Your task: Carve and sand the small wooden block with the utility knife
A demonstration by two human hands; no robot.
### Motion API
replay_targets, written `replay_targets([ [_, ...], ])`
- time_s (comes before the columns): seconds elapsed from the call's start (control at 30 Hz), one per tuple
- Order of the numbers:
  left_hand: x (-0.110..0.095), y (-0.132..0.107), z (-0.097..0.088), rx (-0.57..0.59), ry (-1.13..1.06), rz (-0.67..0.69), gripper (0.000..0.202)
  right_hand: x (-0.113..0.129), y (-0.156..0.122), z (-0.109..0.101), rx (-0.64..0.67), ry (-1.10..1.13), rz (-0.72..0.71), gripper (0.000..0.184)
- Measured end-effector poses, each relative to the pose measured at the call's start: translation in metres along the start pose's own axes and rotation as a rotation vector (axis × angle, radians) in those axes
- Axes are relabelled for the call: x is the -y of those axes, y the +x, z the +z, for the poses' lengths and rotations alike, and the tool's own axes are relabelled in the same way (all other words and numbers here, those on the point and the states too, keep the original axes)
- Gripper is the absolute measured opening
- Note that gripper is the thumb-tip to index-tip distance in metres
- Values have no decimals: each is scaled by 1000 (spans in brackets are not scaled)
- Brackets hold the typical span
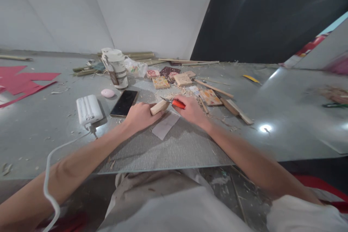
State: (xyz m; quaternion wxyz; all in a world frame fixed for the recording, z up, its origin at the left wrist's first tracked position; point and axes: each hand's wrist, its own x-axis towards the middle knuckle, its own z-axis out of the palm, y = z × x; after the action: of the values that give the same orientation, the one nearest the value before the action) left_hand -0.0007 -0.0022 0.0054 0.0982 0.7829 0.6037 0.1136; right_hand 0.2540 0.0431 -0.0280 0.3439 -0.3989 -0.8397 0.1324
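Observation:
My left hand [140, 116] is closed around a pale piece of wood [159, 107], whose far end points up and to the right. Gripped in my right hand [191, 108] is a utility knife [178, 104] with a red-orange handle. Its thin blade reaches left over the upper end of the wood; whether it touches the wood I cannot tell. Beneath the hands lies a pale paper sheet [164, 127] on the grey table. Wood shavings [176, 90] are scattered just beyond.
A dark phone [124, 103], a white power bank [89, 110] with its cable, and a pink oval case [108, 93] lie left. Behind stands a paper cup [117, 69]. Carved wooden blocks [182, 79], a patterned tile [211, 97] and wooden sticks [217, 90] lie beyond and right.

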Motion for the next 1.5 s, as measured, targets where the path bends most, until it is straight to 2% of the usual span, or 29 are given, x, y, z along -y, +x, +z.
replay_targets([
  [0.43, 2, 0, 1, -13, -28, -4, 58, 6, -1, -1, 29, 26, -29, 21],
  [0.67, 1, 0, 0, -5, -22, -12, 59, 7, -1, -2, 63, 25, -22, 17],
  [1.07, 2, 0, 1, -2, -29, 2, 60, 9, 1, -6, 126, 70, -35, 53],
  [1.5, 0, -1, 0, -7, -50, -8, 60, 10, 1, -6, 129, 92, -34, 60],
])
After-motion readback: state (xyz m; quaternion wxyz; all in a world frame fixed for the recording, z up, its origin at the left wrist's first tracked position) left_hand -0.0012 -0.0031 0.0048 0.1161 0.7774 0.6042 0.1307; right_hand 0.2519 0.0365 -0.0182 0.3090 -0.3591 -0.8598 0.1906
